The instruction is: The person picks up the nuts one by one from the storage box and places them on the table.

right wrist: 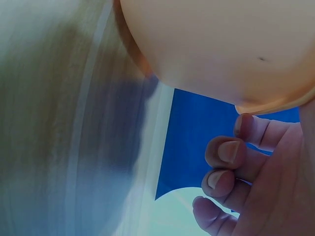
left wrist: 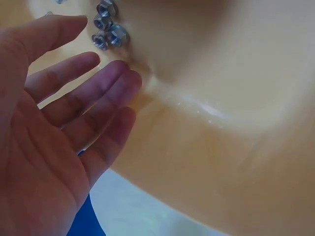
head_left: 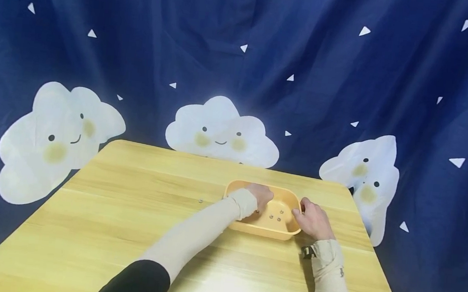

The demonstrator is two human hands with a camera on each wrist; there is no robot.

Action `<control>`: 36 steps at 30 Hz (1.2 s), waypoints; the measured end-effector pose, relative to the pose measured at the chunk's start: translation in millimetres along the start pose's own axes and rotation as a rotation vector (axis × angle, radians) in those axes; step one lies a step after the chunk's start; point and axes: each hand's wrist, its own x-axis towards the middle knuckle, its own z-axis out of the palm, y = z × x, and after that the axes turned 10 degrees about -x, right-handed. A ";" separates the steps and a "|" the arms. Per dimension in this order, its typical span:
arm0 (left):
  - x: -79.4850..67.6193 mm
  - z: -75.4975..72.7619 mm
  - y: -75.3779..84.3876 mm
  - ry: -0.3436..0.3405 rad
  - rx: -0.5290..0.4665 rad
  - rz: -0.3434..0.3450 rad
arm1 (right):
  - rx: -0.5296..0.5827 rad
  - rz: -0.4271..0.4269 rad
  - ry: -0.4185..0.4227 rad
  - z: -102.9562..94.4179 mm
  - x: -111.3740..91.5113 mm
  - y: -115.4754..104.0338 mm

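Note:
A shallow orange plastic basin (head_left: 258,231) stands on the wooden table. My left hand (head_left: 260,196) reaches down inside it. In the left wrist view its fingers (left wrist: 83,101) are loosely extended and hold nothing. Several silver hex flange nuts (left wrist: 117,35) lie clustered on the basin floor just beyond the fingertips. More nuts (head_left: 278,219) show in the head view, right of that hand. My right hand (head_left: 315,220) grips the basin's right rim, thumb over the edge. The other fingers (right wrist: 229,152) are curled outside the basin in the right wrist view.
One loose nut (head_left: 200,201) sits on the wooden table (head_left: 126,211), left of the basin. The table's far edge lies a little behind the basin. A dark blue curtain (head_left: 241,71) with white clouds hangs beyond the table.

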 end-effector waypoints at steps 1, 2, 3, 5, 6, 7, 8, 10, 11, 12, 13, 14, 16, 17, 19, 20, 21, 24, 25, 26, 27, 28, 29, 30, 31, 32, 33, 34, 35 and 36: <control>0.9 1.3 -0.2 0.000 0.007 0.003 | 0.001 -0.003 -0.001 0.3 -0.2 -0.6; 1.9 2.7 -0.5 -0.002 0.014 0.006 | 0.002 -0.007 -0.002 0.7 -0.3 -1.1; 2.7 3.9 -0.8 -0.003 0.019 0.010 | 0.002 -0.010 -0.003 0.9 -0.4 -1.6; 4.5 6.2 -1.5 -0.007 0.022 0.025 | 0.005 -0.012 -0.007 0.9 -0.6 -2.1; 5.1 6.5 -1.6 -0.008 0.017 0.033 | 0.004 -0.008 -0.007 1.0 -0.6 -2.2; 5.9 7.1 -1.7 -0.005 0.014 0.041 | 0.005 -0.009 -0.005 0.8 -0.7 -2.4; 6.9 8.0 -2.0 0.003 0.016 0.050 | 0.004 -0.009 -0.001 0.6 -0.6 -2.4; 8.8 10.2 -1.9 0.022 0.025 0.068 | 0.006 -0.009 0.003 0.1 -0.2 -2.3; 9.6 11.3 -1.7 0.034 0.031 0.076 | 0.007 -0.009 0.005 -0.2 0.1 -2.2; 10.4 12.5 -1.4 0.044 0.040 0.082 | 0.006 -0.010 0.006 -0.6 0.4 -2.3; 11.3 13.7 -1.0 0.055 0.051 0.084 | 0.009 -0.013 0.005 -1.0 0.5 -2.3; 12.0 14.7 -0.5 0.062 0.059 0.085 | 0.008 -0.014 0.004 -1.3 0.8 -2.2; 13.1 15.2 1.1 0.068 0.061 0.081 | 0.006 -0.014 0.001 -2.0 1.1 -2.3; 13.3 15.0 2.3 0.070 0.061 0.073 | 0.004 -0.013 0.000 -2.3 1.2 -2.4; 13.7 14.0 4.4 0.067 0.052 0.059 | 0.000 -0.009 -0.002 -2.8 1.3 -2.4; 13.8 13.1 5.3 0.061 0.046 0.055 | -0.004 -0.007 -0.002 -2.9 1.4 -2.4; 13.7 12.4 6.1 0.056 0.043 0.051 | -0.005 -0.005 -0.003 -2.9 1.4 -2.5; 13.3 11.7 7.2 0.043 0.031 0.050 | -0.007 -0.001 -0.007 -2.6 1.0 -2.2; 13.3 12.3 7.1 0.041 0.025 0.052 | -0.007 -0.001 -0.008 -2.2 0.9 -2.0; 13.0 12.6 7.0 0.041 0.020 0.056 | -0.007 -0.002 -0.010 -1.8 0.7 -1.9; 12.8 13.0 6.8 0.044 0.014 0.059 | -0.006 -0.001 -0.012 -1.6 0.6 -1.8; 12.6 13.1 6.6 0.044 0.005 0.063 | -0.006 0.000 -0.015 -1.3 0.6 -1.6; 12.5 13.3 6.2 0.044 -0.004 0.067 | -0.004 -0.001 -0.016 -0.9 0.5 -1.4; 12.5 13.3 6.0 0.042 -0.010 0.069 | -0.004 0.000 -0.017 -0.8 0.6 -1.3; 12.7 12.9 5.9 0.039 -0.018 0.070 | -0.002 0.001 -0.018 -0.9 0.5 -1.3; 12.6 12.1 6.0 0.036 -0.025 0.070 | -0.001 0.000 -0.017 -1.0 0.4 -1.3; 12.9 11.5 6.0 0.030 -0.031 0.070 | 0.001 0.001 -0.017 -0.9 0.2 -1.1; 13.2 10.8 6.2 0.024 -0.035 0.067 | 0.002 0.002 -0.014 -0.9 0.2 -0.8; 13.5 10.4 6.5 0.019 -0.036 0.064 | 0.002 0.003 -0.010 -0.9 0.1 -0.5; 13.8 10.0 6.8 0.016 -0.034 0.061 | 0.002 0.004 -0.008 -0.8 0.0 -0.1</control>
